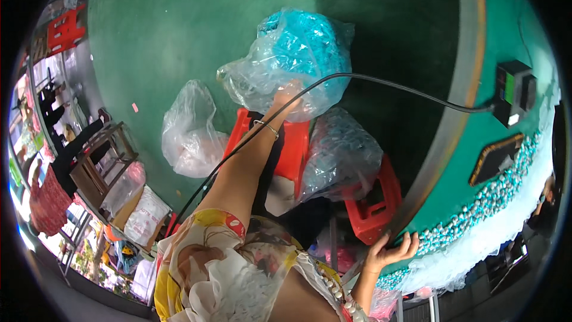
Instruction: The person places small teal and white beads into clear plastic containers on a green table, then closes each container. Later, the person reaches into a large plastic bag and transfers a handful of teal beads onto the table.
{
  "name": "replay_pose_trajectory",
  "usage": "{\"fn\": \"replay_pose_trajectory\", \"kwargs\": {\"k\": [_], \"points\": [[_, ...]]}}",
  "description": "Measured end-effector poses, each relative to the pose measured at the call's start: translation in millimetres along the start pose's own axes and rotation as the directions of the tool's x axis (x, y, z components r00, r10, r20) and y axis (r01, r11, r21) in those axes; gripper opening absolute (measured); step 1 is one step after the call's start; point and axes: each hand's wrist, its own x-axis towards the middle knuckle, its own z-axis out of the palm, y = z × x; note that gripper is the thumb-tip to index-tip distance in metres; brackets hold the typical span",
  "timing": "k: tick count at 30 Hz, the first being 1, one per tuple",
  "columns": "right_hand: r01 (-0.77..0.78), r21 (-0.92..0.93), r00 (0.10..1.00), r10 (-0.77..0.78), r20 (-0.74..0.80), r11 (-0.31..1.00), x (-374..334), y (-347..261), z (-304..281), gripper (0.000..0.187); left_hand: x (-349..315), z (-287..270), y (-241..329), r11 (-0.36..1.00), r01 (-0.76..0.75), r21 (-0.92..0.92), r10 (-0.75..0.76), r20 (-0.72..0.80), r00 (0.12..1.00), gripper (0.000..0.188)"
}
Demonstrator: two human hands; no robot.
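A large clear plastic bag full of bright blue pieces lies ahead of me. My left hand, at the end of an outstretched arm with a bracelet, reaches to its near side. Plastic film covers the fingers, so their grip cannot be made out. At the lower right, my right hand rests on the edge of the green table, fingers apart and holding nothing. Right beside its fingertips lies a band of small teal and white pieces.
A black cable arches over my left arm to a black box on the table. Red stools stand below, with a second filled bag and a pale bag nearby. A person in red is at far left.
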Motion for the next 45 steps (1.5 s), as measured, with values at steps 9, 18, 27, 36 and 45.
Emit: {"fn": "replay_pose_trajectory", "kwargs": {"k": [9, 18, 27, 36, 45], "points": [[-0.006, -0.070, 0.999, 0.009, 0.038, 0.998, -0.8, -4.6, 0.5, 0.048, -40.0, -60.9, 37.4, 0.989, 0.081, -0.123, -0.059, 0.171, 0.983, 0.034], [0.018, -0.052, 0.997, -0.022, -0.073, 0.998, -6.2, 6.9, 12.6, 0.047, -45.2, -33.5, 26.0, 0.872, -0.155, -0.465, 0.094, -0.152, 0.984, 0.045], [0.025, -0.100, 0.998, -0.030, -0.047, 0.995, 6.3, -4.2, 6.9, 0.050, -31.0, 42.0, -9.3, 0.785, -0.311, -0.535, 0.151, -0.321, 0.935, 0.051], [0.026, -0.114, 0.998, -0.033, -0.056, 0.993, 6.6, -2.3, 10.0, 0.055, -49.4, -55.6, 39.4, 0.959, 0.018, -0.283, -0.003, 0.055, 0.998, 0.055], [0.046, -0.098, 0.996, -0.053, -0.071, 0.994, 4.7, -2.8, 8.1, 0.054, -53.5, -65.8, 48.0, 0.944, 0.080, -0.319, -0.023, 0.176, 0.984, 0.058]]}}
